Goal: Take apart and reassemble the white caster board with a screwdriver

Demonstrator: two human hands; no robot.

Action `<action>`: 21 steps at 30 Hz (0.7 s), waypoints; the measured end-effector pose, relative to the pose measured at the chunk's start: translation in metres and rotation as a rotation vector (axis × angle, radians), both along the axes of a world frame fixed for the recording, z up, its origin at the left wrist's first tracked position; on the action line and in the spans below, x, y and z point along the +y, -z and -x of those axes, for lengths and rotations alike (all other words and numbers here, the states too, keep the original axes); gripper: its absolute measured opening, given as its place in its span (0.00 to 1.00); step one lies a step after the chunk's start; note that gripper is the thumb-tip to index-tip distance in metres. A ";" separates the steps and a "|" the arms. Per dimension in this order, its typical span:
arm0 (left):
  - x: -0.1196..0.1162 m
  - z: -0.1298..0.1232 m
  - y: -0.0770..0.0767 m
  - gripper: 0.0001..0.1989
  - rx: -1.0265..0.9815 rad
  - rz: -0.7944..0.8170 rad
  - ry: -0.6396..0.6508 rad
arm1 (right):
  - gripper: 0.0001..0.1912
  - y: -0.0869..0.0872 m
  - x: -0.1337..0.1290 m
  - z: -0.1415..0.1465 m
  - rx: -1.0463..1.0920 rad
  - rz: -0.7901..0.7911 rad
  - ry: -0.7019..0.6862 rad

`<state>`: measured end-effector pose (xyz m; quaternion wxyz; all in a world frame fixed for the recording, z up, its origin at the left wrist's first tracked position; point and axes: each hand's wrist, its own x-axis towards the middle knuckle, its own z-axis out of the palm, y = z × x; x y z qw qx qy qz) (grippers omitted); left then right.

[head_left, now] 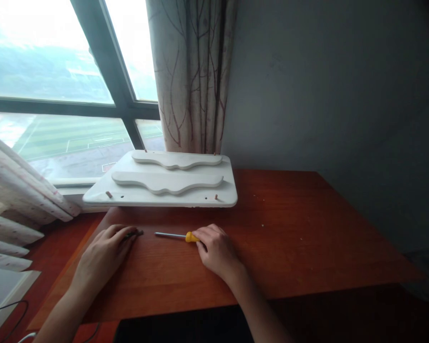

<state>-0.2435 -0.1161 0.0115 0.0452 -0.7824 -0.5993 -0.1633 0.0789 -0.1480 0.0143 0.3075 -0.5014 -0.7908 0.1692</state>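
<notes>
Yellow handle in the right hand (216, 247), whose fingers close around it, the screwdriver (175, 235) lies low over the table (289, 267), its shaft pointing left, its tip just short of the left hand (107, 247); that hand pinches a small dark piece (139, 233), too small to make out; both forearms cross the near edge; beyond the hands, a white panel (153, 197) spans the far left of the table, its left end jutting past the side edge; two curved white boards, one nearer (168, 181) and one farther (177, 158), lie on it, with wooden pegs (109, 194) standing near its corners; reddish-brown tabletop stretches rightward, dotted with pale specks (262, 225); behind stand a window (39, 71), a branch-patterned curtain (196, 71) and a dim grey wall (325, 85).
</notes>
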 end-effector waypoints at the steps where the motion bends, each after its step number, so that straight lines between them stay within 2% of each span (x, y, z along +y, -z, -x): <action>1: 0.000 0.000 0.000 0.17 0.006 -0.005 0.002 | 0.18 0.000 0.002 0.001 -0.002 -0.001 -0.006; 6: -0.004 -0.008 0.000 0.17 -0.038 -0.095 -0.024 | 0.18 -0.003 0.005 0.005 -0.044 0.002 -0.008; 9: -0.013 -0.024 -0.004 0.16 -0.155 -0.167 -0.058 | 0.21 -0.003 0.000 0.002 -0.043 0.006 -0.006; 11: -0.021 -0.040 -0.007 0.14 -0.284 -0.155 -0.046 | 0.23 -0.002 -0.005 -0.002 -0.031 0.014 -0.003; 17: -0.051 -0.104 -0.011 0.11 -0.660 0.023 0.131 | 0.24 0.005 -0.019 -0.017 0.039 0.008 0.031; 21: -0.071 -0.145 -0.008 0.11 -0.769 0.144 0.291 | 0.21 0.008 -0.020 -0.023 0.069 0.017 0.038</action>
